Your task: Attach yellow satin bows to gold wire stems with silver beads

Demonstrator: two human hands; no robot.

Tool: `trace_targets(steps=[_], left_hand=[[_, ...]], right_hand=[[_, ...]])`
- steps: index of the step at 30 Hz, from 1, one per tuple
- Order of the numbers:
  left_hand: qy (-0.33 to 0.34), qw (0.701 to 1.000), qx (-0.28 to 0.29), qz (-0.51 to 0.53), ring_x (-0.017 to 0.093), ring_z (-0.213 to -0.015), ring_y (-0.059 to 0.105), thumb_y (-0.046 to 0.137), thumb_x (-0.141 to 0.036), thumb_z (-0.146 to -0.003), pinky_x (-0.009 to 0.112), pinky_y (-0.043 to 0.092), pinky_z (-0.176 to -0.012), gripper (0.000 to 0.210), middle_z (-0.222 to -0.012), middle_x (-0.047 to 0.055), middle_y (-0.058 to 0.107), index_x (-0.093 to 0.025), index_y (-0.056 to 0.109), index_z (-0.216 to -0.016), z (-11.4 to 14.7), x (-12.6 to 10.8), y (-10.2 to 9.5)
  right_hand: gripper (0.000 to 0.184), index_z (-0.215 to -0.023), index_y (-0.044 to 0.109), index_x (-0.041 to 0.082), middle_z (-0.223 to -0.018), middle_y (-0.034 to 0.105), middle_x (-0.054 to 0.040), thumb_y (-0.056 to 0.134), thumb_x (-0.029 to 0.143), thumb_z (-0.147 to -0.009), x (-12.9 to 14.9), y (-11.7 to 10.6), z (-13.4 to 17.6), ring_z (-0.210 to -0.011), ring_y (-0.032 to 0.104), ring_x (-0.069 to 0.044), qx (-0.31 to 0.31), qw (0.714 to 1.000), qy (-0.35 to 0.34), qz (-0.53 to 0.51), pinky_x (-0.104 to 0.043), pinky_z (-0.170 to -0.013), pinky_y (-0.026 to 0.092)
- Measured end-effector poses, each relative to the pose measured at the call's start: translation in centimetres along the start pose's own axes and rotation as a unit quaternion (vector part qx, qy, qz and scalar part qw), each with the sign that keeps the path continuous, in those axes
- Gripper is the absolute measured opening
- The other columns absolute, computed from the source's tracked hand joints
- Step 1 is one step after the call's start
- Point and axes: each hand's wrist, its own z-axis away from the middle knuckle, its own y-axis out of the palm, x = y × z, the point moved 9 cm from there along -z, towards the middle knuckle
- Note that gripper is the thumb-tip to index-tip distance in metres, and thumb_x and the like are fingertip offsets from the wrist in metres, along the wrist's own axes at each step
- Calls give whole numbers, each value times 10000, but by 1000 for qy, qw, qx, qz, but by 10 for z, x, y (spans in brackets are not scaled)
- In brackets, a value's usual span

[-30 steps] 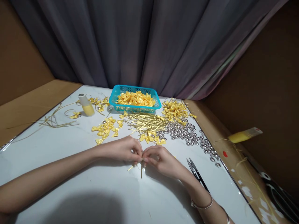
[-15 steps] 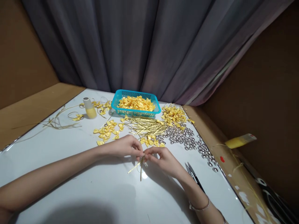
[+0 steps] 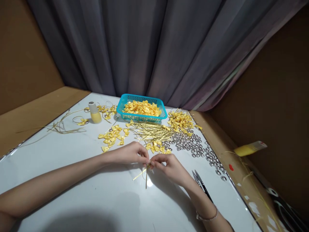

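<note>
Left hand point(image 3: 131, 152) is pinching, thumb against fingertips; right hand point(image 3: 170, 167) is doing likewise, fingertips nearly meeting. Together they are grasping a small bunch of thin, shiny gold metallic strands point(image 3: 146, 181), hanging just below the fingertips on the near side. Fingers are covering the held part; cannot tell whether a knot is sitting there.

Handling (judged): weighing almost nothing, probably bending readily and keeping a crease, perhaps slipping on smooth skin; not especially fragile. Best hold: close to where the strands are converging, rather than at the loose tails.

Orientation: one tail is pointing almost straight toward the wearer; a second, paler one is slanting nearer and leftward from the fingertips.

Around: a loose heap of straight gold strands point(image 3: 153, 131) is lying beyond the hands; black thread snips point(image 3: 202, 185) are lying beside the right forearm.
</note>
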Motion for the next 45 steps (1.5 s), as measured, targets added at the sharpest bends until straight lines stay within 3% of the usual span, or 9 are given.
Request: trace_targets(steps=[3,6,9,11,13,21,30,37,45], left_hand=[[-22,1000,5,15,153,-748,608,591,-291,-779,223,432,-681,178,-767,27,695,-150,698,-796,-1,2,-2],[-39,999,-32,-9,155,-769,603,600,-301,-765,221,422,-670,187,-851,30,695,-159,684,-854,0,2,-21],[-79,986,-100,-110,166,-780,595,529,-287,-792,235,406,-670,187,-896,38,680,-163,655,-854,7,7,-53],[-125,960,-101,-228,187,-842,576,481,-257,-798,250,387,-700,174,-902,33,660,-185,624,-863,14,15,-67],[-154,950,-93,-255,210,-835,556,497,-246,-769,262,368,-669,146,-883,52,635,-180,600,-849,20,23,-74],[-209,947,-47,-238,177,-686,498,569,-318,-696,239,317,-547,164,-774,28,560,-183,507,-765,22,42,-63],[-164,968,-50,-182,156,-646,507,532,-276,-688,230,317,-530,105,-703,10,572,-172,529,-705,10,43,-37],[-77,974,-121,-178,154,-660,547,478,-222,-751,227,346,-550,76,-714,15,602,-164,528,-758,5,6,-48],[59,958,-185,-213,127,-619,559,502,-211,-819,219,363,-551,114,-666,-13,621,-172,609,-816,20,-105,-72]], right_hand=[[221,-737,700,137,-756,717,-59,500,184,-817,-1,-1,0,-732,632,-176,-3,1000,0,5,-276,-709,460],[218,-733,695,138,-759,716,-61,500,190,-817,-1,-3,-1,-731,630,-173,-8,1000,3,10,-272,-707,457],[211,-723,685,146,-752,713,-55,503,200,-814,-1,-7,-1,-725,627,-169,-13,1000,2,12,-269,-700,454],[208,-721,684,150,-748,712,-53,505,206,-812,-2,-8,-1,-726,626,-170,-15,1000,1,12,-270,-699,452],[206,-731,684,154,-749,713,-52,506,215,-812,-3,-9,-1,-725,629,-171,-15,1000,3,13,-271,-696,452],[199,-697,667,163,-746,712,-43,501,213,-795,-3,-12,-2,-729,628,-177,-23,999,5,23,-278,-704,441],[215,-745,690,148,-797,722,-53,492,195,-815,-1,-14,0,-772,639,-182,-21,999,0,32,-271,-726,450],[206,-742,692,152,-768,715,-45,505,140,-828,27,-25,3,-740,639,-176,-17,994,-51,98,-297,-732,447],[178,-770,672,189,-910,699,-48,545,78,-826,126,-69,27,-1044,571,-221,-133,930,-212,269,-427,-901,361]])
